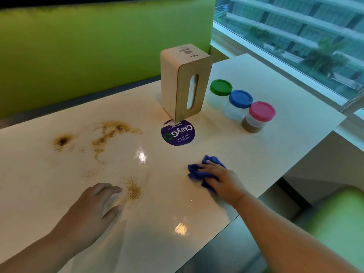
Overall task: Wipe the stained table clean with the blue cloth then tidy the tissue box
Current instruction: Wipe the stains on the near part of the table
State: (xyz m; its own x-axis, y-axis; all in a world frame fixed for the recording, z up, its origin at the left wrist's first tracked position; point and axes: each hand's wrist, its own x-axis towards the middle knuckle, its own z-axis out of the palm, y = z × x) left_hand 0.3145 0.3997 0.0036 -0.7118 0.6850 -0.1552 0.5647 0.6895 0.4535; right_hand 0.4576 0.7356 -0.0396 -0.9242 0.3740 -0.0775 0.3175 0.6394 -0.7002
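Left hand [94, 206], fingers loose and holding nothing, lies beside brown stains [134, 191] at lower left; right hand [223, 181] presses flat on the blue cloth [195, 172], lower right.

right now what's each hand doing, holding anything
Left hand: open, holding nothing, beside the brown crumbs.
Right hand: open, fingers laid flat on the bunched blue cloth, pressing it to the table.
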